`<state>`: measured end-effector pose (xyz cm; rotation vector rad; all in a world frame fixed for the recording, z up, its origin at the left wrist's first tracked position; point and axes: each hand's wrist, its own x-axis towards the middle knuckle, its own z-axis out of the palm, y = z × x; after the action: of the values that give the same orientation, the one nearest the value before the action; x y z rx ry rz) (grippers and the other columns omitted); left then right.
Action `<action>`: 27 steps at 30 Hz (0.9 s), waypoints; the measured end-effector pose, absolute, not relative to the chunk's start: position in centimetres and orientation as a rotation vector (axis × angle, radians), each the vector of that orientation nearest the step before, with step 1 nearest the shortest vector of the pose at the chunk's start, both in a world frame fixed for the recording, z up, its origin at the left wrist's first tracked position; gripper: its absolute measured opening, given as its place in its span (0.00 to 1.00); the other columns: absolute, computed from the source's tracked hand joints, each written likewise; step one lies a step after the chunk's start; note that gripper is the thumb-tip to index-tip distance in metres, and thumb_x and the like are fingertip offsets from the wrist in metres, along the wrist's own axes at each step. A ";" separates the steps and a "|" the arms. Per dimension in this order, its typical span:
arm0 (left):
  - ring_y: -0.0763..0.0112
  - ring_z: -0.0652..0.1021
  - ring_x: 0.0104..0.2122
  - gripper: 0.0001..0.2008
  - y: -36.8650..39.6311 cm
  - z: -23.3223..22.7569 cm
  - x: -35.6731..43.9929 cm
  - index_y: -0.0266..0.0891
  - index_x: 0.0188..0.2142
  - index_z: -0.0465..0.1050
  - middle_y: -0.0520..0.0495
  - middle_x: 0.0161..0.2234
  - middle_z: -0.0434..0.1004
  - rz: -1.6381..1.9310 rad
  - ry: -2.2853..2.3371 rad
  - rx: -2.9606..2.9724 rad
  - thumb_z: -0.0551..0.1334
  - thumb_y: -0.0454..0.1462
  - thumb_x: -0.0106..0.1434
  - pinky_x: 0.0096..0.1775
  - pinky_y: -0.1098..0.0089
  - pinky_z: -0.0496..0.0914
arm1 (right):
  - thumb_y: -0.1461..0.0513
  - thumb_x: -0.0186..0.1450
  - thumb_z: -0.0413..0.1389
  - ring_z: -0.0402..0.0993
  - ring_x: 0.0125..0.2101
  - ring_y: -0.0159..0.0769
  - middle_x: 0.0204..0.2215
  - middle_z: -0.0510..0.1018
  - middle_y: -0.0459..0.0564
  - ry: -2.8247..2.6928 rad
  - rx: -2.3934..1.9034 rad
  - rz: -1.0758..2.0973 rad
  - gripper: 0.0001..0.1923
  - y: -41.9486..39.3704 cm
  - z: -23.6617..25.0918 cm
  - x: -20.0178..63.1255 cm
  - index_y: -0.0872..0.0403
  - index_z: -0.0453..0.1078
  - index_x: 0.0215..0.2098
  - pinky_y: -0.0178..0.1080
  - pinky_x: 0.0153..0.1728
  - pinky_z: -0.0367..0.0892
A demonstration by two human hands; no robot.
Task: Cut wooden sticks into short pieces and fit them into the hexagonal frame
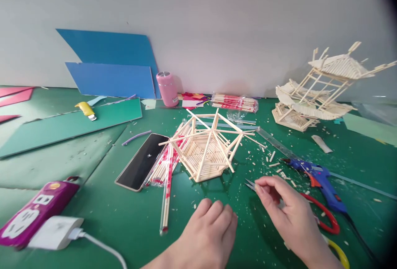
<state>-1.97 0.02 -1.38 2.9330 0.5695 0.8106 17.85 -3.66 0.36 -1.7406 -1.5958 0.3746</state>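
Note:
A small hexagonal frame of wooden sticks (pixel 206 153) stands in the middle of the green table, with a slatted base and sticks jutting from its top. In front of it, my left hand (pixel 211 234) is closed in a fist with its back to me; anything inside is hidden. My right hand (pixel 287 211) is to the right, thumb and forefinger pinched at the blades of a pair of scissors (pixel 250 184). The blade tips poke out past the fingers. A red loop and a yellow loop of the handles show beyond the wrist, and the middle is covered by my hand.
A blue glue gun (pixel 319 178) lies right, among stick scraps. A larger stick model (pixel 313 91) stands behind it. Left are a phone (pixel 141 163), bagged sticks (pixel 167 182), a purple power strip (pixel 40 211) with a white charger, and a yellow cutter (pixel 86 110). A pink bottle (pixel 167 89) stands behind.

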 end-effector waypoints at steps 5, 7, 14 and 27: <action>0.59 0.71 0.34 0.07 -0.5 -2.3 -0.5 0.33 0.28 0.73 0.40 0.32 0.75 0.339 0.445 3.177 0.58 0.33 0.60 0.38 0.60 0.59 | 0.57 0.64 0.50 0.71 0.28 0.32 0.30 0.72 0.46 -1.558 -1.936 0.307 0.08 -6.6 -1.1 20.0 0.50 0.65 0.38 0.32 0.28 0.69; 0.61 0.70 0.32 0.08 -0.4 -2.3 -0.3 0.34 0.25 0.73 0.42 0.28 0.73 0.301 0.417 3.185 0.59 0.33 0.60 0.37 0.60 0.58 | 0.56 0.63 0.49 0.72 0.29 0.32 0.31 0.72 0.47 -1.531 -2.050 0.290 0.09 -8.2 -2.0 21.8 0.50 0.64 0.39 0.33 0.30 0.70; 0.66 0.67 0.25 0.07 -0.3 -1.5 0.1 0.35 0.24 0.68 0.45 0.23 0.68 0.394 0.464 3.096 0.57 0.29 0.58 0.30 0.63 0.58 | 0.61 0.57 0.48 0.69 0.45 0.46 0.46 0.69 0.56 -1.749 -2.277 0.077 0.20 -13.9 -6.0 28.1 0.53 0.58 0.49 0.44 0.41 0.68; 0.80 0.55 0.17 0.19 -1.7 -0.3 1.1 0.40 0.28 0.57 0.60 0.17 0.54 0.474 0.655 0.893 0.59 0.52 0.56 0.20 0.74 0.49 | 0.60 0.52 0.54 0.76 0.34 0.49 0.36 0.78 0.54 -1.894 -2.395 0.097 0.19 -12.0 -6.0 28.9 0.52 0.62 0.43 0.47 0.31 0.70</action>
<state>1.14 -1.70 -0.33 0.8935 0.6551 0.4737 28.86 -12.01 -6.03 -2.3948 -1.8943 0.0970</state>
